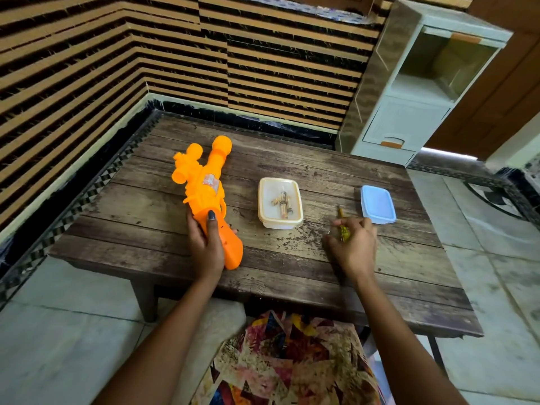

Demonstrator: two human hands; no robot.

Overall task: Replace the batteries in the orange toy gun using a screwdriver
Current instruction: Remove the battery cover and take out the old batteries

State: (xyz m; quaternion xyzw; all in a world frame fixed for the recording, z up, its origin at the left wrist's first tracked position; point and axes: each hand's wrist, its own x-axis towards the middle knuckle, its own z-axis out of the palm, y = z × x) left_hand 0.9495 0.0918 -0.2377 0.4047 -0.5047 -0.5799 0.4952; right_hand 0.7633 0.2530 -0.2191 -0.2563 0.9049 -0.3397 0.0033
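On the left half of the low wooden table (292,159), the orange toy gun (204,182) lies flat with its two barrels pointing away toward the striped wall and its grip end nearest the person. The left hand (206,244) is wrapped around that grip end: thumb laid along the top, fingers curled under the far side, a firm hold rather than a loose touch. To the right, the right hand (355,247) sits low over the tabletop with its fingers curled around the yellow handle of a screwdriver (343,226), whose thin shaft sticks out away from the person. Between the two hands stands an open white container (263,200) holding a few batteries (283,203). A pale blue lid (377,203) rests on the table just beyond the right hand, apart from the container.
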